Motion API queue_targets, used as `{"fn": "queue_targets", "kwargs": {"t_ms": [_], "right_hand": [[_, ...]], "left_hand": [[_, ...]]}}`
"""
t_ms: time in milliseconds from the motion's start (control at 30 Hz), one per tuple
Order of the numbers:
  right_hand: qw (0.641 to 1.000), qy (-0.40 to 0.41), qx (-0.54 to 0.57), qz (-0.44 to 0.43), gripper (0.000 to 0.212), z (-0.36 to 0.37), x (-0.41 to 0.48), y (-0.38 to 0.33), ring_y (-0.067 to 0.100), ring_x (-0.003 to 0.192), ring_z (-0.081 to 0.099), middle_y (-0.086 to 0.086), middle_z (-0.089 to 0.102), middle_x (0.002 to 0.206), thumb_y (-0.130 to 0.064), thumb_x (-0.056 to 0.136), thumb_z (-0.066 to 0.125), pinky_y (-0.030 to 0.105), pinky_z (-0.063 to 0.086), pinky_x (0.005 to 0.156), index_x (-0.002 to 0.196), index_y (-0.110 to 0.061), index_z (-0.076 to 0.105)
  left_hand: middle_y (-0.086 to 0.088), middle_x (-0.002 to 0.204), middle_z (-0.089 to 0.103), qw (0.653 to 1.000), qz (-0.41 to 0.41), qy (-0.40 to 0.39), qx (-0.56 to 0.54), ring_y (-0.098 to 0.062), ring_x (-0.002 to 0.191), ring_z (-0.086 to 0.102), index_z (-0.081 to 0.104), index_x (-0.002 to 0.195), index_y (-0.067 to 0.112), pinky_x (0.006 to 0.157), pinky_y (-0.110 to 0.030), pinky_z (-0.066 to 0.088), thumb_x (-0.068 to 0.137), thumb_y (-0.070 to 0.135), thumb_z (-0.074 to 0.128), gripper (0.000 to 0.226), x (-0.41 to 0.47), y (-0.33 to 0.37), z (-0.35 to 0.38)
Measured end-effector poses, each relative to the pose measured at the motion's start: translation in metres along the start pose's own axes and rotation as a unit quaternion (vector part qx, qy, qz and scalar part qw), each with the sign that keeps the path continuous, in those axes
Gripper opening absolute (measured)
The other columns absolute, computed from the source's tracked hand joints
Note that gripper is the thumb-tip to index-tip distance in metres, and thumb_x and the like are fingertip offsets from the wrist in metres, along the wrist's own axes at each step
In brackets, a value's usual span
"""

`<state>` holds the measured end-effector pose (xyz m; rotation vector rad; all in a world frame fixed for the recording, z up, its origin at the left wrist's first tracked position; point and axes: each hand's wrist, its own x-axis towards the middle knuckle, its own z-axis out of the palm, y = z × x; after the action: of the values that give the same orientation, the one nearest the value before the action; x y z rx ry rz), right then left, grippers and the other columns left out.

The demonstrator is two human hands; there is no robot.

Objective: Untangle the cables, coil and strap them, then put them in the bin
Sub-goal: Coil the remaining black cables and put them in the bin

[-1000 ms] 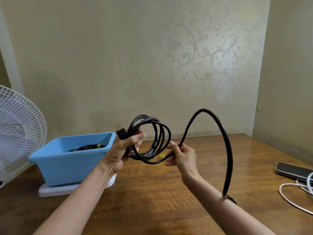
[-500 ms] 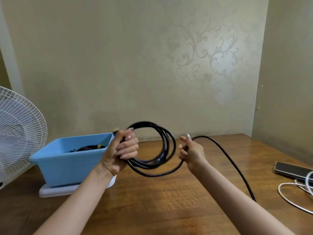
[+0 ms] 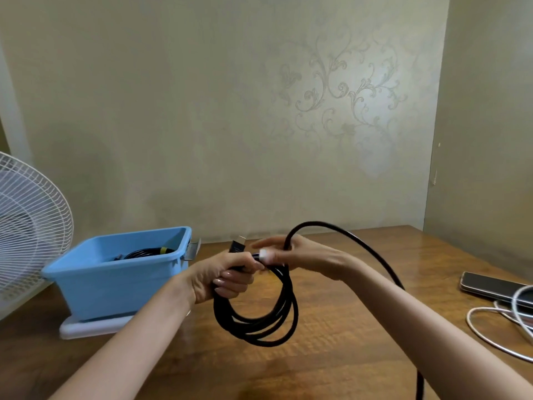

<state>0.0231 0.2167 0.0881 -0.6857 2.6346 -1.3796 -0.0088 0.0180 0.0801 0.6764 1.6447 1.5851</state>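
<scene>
A black cable hangs in several loops above the wooden table. My left hand is closed around the top of the coil, with the plug end sticking up past my fingers. My right hand meets the left at the coil's top and pinches the loose strand, which arcs up to the right and drops off the bottom edge of the view. The blue bin stands at the left on a white lid; a coiled black cable with a yellow strap lies inside it.
A white fan stands at the far left next to the bin. A dark phone and a white cable lie at the table's right edge. The wall runs close behind the table.
My right hand has carried the loose strand over to the left hand, laying another loop on the coil. The coil has swung down and now hangs below my left hand.
</scene>
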Motion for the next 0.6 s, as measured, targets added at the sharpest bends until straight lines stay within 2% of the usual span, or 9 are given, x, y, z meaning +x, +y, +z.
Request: {"fn": "queue_targets", "kwargs": {"t_ms": [67,100,200,267,300,367,467,567,600], "right_hand": [[0.997,-0.052,-0.044,-0.023,0.056,-0.003,0.0,0.006,0.017,0.106,0.063,0.01,0.065,0.118,-0.044,0.085,0.063,0.034,0.047,0.09,0.133,-0.017,0.054],[0.997,-0.057,-0.032,-0.029,0.053,-0.004,0.0,0.01,0.019,0.107,0.063,0.011,0.065,0.119,-0.045,0.09,0.057,0.036,0.048,0.09,0.135,-0.019,0.052],[0.989,-0.035,0.141,-0.016,0.059,-0.004,-0.002,0.024,0.024,0.114,0.061,0.009,0.064,0.125,-0.058,0.095,0.027,0.047,0.047,0.099,0.14,-0.027,0.047],[0.964,-0.036,0.263,-0.02,0.063,-0.001,-0.002,0.034,0.035,0.112,0.061,0.016,0.065,0.118,-0.06,0.094,0.029,0.058,0.04,0.104,0.137,-0.018,0.05],[0.957,-0.039,0.285,-0.03,0.065,0.002,0.0,0.038,0.038,0.107,0.061,0.018,0.066,0.109,-0.058,0.093,0.034,0.061,0.036,0.105,0.133,-0.01,0.052],[0.949,-0.054,0.305,-0.053,0.067,0.008,0.001,0.041,0.033,0.091,0.064,0.014,0.064,0.087,-0.057,0.091,0.046,0.058,0.039,0.102,0.128,-0.001,0.052],[0.923,-0.094,0.357,-0.103,0.064,0.011,-0.001,0.034,0.019,0.065,0.059,0.002,0.052,0.066,-0.056,0.086,0.057,0.044,0.049,0.089,0.122,-0.004,0.054],[0.928,-0.044,0.359,-0.095,0.028,0.016,0.001,0.028,0.011,0.042,0.041,-0.003,0.037,0.047,-0.038,0.086,0.067,0.031,0.049,0.071,0.077,-0.014,0.057],[0.929,-0.008,0.363,-0.066,0.029,0.019,0.002,0.026,0.01,0.036,0.035,-0.003,0.032,0.042,-0.031,0.087,0.067,0.028,0.048,0.063,0.066,-0.017,0.051]], "left_hand": [[0.01,0.033,0.029,0.999,0.008,-0.023,-0.026,0.0,0.025,0.022,0.037,0.054,0.017,0.027,-0.011,0.019,0.072,0.019,0.064,0.033,-0.003,0.001,-0.005],[0.01,0.034,0.03,0.998,0.019,-0.043,-0.039,0.0,0.025,0.023,0.037,0.055,0.017,0.027,-0.011,0.021,0.076,0.017,0.061,0.032,-0.004,0.0,-0.01],[0.008,0.041,0.037,0.978,0.073,-0.15,-0.125,-0.003,0.03,0.03,0.051,0.063,0.014,0.032,-0.011,0.032,0.092,0.009,0.044,0.03,-0.006,-0.006,-0.024],[0.004,0.047,0.037,0.954,0.114,-0.193,-0.201,-0.006,0.036,0.033,0.055,0.071,0.008,0.038,-0.014,0.037,0.096,0.004,0.033,0.033,-0.006,-0.007,-0.029],[0.003,0.048,0.036,0.946,0.131,-0.194,-0.224,-0.007,0.037,0.033,0.055,0.072,0.007,0.038,-0.015,0.037,0.096,0.003,0.032,0.034,-0.006,-0.007,-0.031],[0.005,0.043,0.033,0.952,0.145,-0.144,-0.227,-0.006,0.033,0.028,0.049,0.064,0.01,0.034,-0.015,0.035,0.091,0.003,0.045,0.029,-0.006,-0.004,-0.029],[0.007,0.035,0.03,0.97,0.13,-0.008,-0.206,-0.003,0.026,0.024,0.036,0.055,0.015,0.027,-0.014,0.027,0.071,0.006,0.072,0.04,-0.008,0.001,-0.025],[0.007,0.037,0.027,0.98,0.116,0.113,-0.117,-0.002,0.027,0.024,0.037,0.058,0.015,0.029,-0.013,0.024,0.076,0.012,0.07,0.038,-0.005,0.007,-0.014],[0.007,0.039,0.027,0.978,0.112,0.151,-0.091,-0.002,0.029,0.023,0.038,0.059,0.016,0.03,-0.013,0.024,0.081,0.014,0.067,0.036,-0.001,0.008,-0.011]]}}
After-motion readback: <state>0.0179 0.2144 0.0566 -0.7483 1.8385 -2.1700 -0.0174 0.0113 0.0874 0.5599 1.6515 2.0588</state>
